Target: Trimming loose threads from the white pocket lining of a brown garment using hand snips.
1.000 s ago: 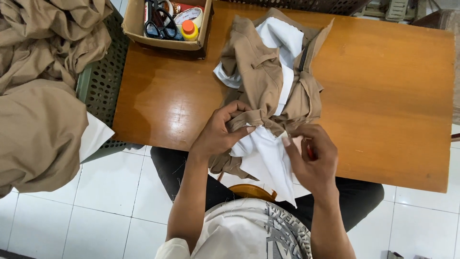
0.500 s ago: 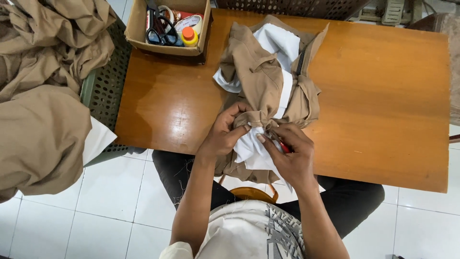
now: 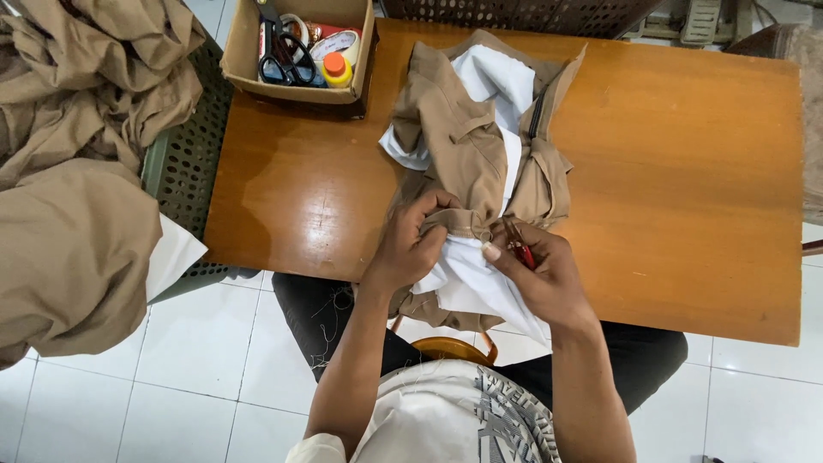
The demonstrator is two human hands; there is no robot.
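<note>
Seated at a glossy orange-brown wooden tabletop (image 3: 686,171) over white floor tiles (image 3: 197,351), we work a khaki garment (image 3: 463,146) with white lining, lying at the tabletop's near edge. Our left hand (image 3: 411,244) has its grip closed on a bunched khaki fold; our right hand (image 3: 540,274) holds a small red tool (image 3: 519,250) against the cloth. A cardboard box (image 3: 300,51) with scissors (image 3: 283,60) sits at the far corner, and khaki cloth heaps (image 3: 77,171) fill a green basket (image 3: 184,163) to the left.

The person wears a white short-sleeved shirt (image 3: 446,411) with a grey printed pattern, dark trousers (image 3: 326,317), forearms bare.
</note>
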